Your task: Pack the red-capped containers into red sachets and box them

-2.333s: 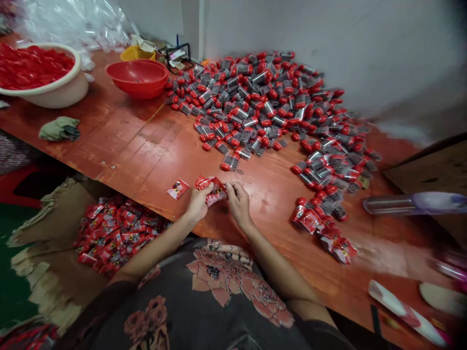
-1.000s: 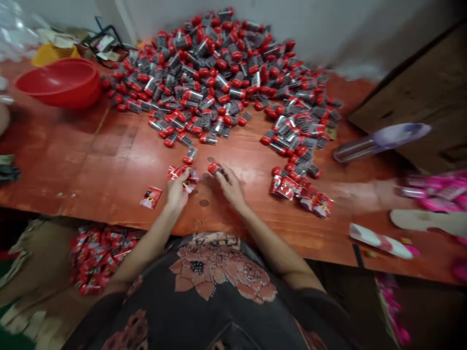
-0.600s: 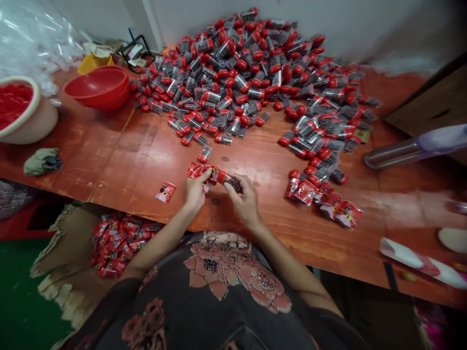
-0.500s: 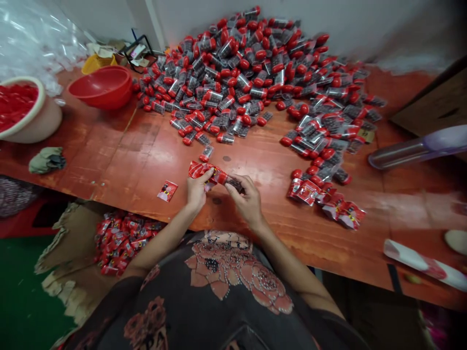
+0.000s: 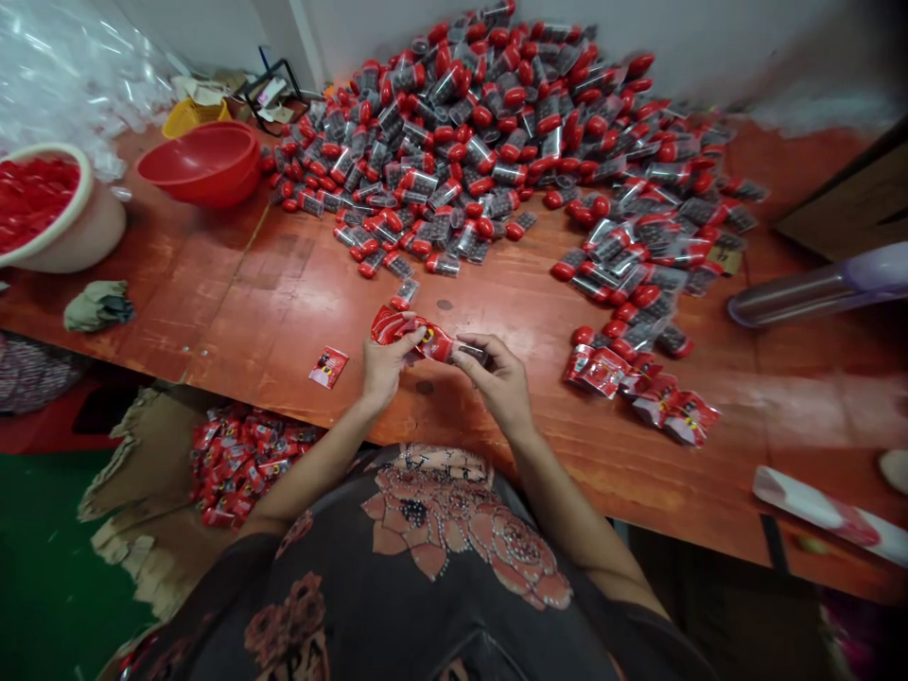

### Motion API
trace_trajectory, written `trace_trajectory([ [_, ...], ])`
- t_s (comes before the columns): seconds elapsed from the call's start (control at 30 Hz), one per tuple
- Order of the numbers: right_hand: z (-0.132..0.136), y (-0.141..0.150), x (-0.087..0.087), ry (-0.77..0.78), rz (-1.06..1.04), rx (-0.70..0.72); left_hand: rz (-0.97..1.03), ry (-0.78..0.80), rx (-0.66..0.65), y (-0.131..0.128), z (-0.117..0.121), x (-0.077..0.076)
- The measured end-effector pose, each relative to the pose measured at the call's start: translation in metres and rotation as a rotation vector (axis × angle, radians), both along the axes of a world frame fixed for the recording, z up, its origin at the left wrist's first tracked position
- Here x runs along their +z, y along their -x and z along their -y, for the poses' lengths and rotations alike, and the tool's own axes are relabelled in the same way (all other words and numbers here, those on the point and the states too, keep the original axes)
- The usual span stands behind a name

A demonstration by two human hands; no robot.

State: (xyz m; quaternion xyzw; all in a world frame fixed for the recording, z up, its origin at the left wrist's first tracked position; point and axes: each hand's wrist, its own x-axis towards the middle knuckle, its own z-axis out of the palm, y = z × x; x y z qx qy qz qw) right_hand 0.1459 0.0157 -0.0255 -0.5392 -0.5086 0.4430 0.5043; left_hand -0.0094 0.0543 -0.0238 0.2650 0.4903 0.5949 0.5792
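Note:
My left hand [image 5: 384, 371] is closed around a few red printed packets [image 5: 434, 342], its thumb pressed on top. In my right hand [image 5: 505, 383] is a small clear tube with dark contents [image 5: 471, 353], gripped between thumb and fingers. The tube's left end meets the right end of one packet; whether it is inside, I cannot tell. A single tube with a red cap [image 5: 404, 294] lies just beyond my left hand. On the table to the left lies one flat red packet [image 5: 329, 367]. Several packets [image 5: 685, 416] lie to the right.
A large heap of red-capped tubes [image 5: 454, 156] covers the back of the red-brown table [image 5: 298, 293]. At left stand a red bowl [image 5: 202, 165] and a white tub [image 5: 89, 222] of red pieces. A torn carton [image 5: 142, 473] below holds more packets. A large clear cylinder [image 5: 794, 295] lies at right.
My right hand has shifted slightly right and its fingers sit further back along the tube, so more of the tube shows. The view has moved a little.

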Motion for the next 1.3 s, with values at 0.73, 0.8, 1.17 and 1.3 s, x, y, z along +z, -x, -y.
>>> trace_trajectory([
  [0.73,0.017,0.024,-0.013,-0.123,0.020,-0.159,0.107,0.091,-0.107,-0.003,0.020,0.000],
  [0.8,0.018,0.025,-0.012,-0.085,-0.039,-0.170,0.075,0.110,-0.140,-0.004,0.023,0.001],
  [1.17,0.020,0.026,-0.017,-0.057,-0.125,-0.194,0.095,0.040,-0.014,-0.006,0.021,0.001],
  [1.3,0.020,0.026,-0.014,0.016,-0.226,-0.179,0.113,0.054,0.008,-0.009,0.024,0.006],
])
